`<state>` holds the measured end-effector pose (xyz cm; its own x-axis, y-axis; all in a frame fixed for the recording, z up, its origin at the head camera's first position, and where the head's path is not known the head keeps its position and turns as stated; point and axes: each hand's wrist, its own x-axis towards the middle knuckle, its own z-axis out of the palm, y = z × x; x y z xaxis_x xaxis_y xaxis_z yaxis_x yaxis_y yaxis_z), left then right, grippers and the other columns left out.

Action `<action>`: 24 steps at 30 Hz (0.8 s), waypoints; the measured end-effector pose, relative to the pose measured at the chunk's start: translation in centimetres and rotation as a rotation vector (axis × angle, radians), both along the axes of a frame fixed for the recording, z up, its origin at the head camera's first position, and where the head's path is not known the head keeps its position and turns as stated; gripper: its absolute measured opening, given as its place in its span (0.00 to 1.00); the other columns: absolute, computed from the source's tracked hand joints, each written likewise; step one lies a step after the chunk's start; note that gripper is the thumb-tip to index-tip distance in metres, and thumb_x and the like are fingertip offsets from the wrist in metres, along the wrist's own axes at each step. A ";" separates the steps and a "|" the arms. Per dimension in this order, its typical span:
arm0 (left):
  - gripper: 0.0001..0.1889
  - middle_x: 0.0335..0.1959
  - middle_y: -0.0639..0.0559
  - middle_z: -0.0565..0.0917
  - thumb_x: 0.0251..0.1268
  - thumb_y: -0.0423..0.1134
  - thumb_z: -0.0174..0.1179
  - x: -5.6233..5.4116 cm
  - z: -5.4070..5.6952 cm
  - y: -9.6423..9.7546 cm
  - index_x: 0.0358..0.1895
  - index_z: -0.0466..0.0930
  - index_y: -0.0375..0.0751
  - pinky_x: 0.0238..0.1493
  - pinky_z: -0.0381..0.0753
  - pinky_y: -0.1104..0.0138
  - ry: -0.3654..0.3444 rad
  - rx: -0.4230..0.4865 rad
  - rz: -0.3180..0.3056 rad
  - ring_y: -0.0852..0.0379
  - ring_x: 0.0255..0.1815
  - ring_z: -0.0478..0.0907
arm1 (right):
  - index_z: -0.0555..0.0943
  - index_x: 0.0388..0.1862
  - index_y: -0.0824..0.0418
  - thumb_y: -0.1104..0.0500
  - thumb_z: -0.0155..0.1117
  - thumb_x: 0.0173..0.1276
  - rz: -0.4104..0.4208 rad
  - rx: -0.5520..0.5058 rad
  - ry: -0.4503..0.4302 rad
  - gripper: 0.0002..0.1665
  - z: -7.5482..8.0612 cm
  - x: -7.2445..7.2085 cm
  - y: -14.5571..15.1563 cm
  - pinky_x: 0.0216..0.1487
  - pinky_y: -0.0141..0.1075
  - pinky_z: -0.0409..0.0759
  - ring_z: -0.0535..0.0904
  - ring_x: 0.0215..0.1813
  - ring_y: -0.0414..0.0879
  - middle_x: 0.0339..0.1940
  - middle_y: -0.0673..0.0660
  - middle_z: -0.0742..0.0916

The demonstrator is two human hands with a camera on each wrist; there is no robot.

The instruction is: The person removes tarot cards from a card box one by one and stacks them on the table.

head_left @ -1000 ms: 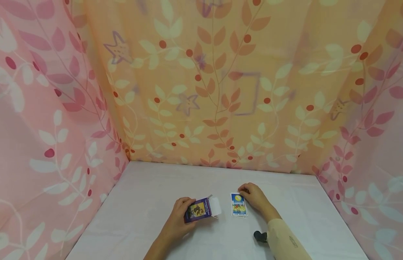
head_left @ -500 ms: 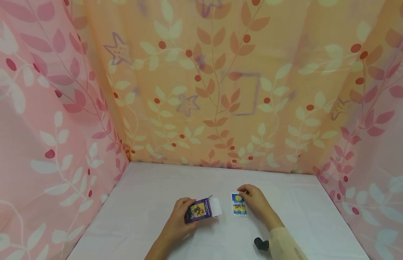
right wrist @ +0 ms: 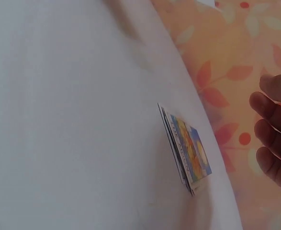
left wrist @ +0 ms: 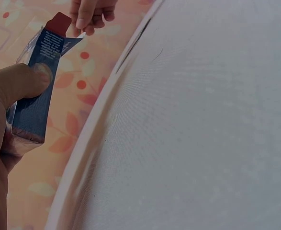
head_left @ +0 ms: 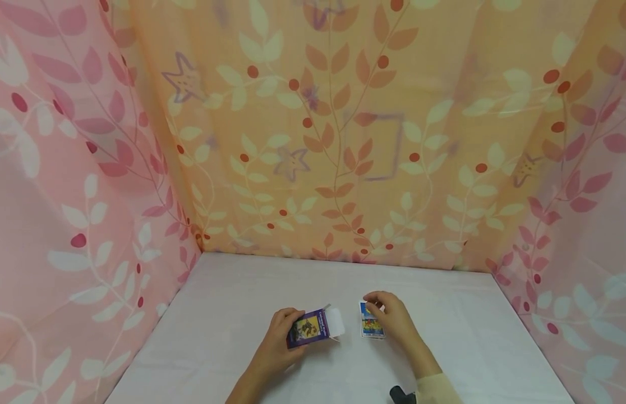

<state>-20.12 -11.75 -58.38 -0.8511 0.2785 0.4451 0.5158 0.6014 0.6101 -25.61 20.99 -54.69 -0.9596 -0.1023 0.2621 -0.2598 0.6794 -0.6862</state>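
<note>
My left hand [head_left: 277,343] grips a purple card box [head_left: 309,329] with a picture on its front, tilted above the table. The thumb presses its dark side panel in the left wrist view, and the white end flap [head_left: 336,322] stands out toward the right. A small stack of picture cards [head_left: 372,330] lies face up on the table, a sun on the top one. Over its far right corner hangs my right hand [head_left: 396,317], fingers loosely bent. The right wrist view shows that hand apart from the stack [right wrist: 190,151], with nothing between the fingers.
A white cloth covers the table [head_left: 232,292]. Patterned curtains [head_left: 313,185] enclose it at the back and both sides. A black piece [head_left: 401,395] sits beside the right sleeve [head_left: 436,388].
My right hand has shifted slightly left and nearer over the cards, now covering part of the top card's sun. The black piece by the sleeve moved nearer too. The left hand and box stay put.
</note>
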 end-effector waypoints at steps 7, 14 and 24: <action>0.42 0.64 0.58 0.69 0.48 0.41 0.81 0.1 0.1 0.1 0.69 0.72 0.55 0.67 0.77 0.57 -0.013 -0.001 0.010 0.61 0.65 0.67 | 0.88 0.44 0.53 0.61 0.72 0.68 -0.002 -0.055 0.068 0.07 0.5 1.6 -1.1 0.43 0.35 0.79 0.77 0.41 0.39 0.38 0.42 0.86; 0.41 0.65 0.59 0.69 0.48 0.40 0.81 0.1 0.1 0.1 0.69 0.73 0.54 0.67 0.77 0.57 -0.016 -0.003 0.009 0.61 0.66 0.67 | 0.88 0.42 0.51 0.62 0.72 0.67 -0.004 -0.108 0.114 0.08 0.8 3.1 -2.5 0.38 0.30 0.76 0.76 0.39 0.36 0.34 0.40 0.84; 0.42 0.64 0.57 0.70 0.47 0.41 0.82 0.1 0.1 0.1 0.70 0.72 0.54 0.66 0.77 0.58 0.020 -0.004 0.000 0.59 0.65 0.68 | 0.88 0.42 0.50 0.61 0.72 0.67 -0.002 -0.157 0.127 0.07 0.5 4.1 -3.5 0.37 0.30 0.77 0.77 0.36 0.35 0.32 0.38 0.84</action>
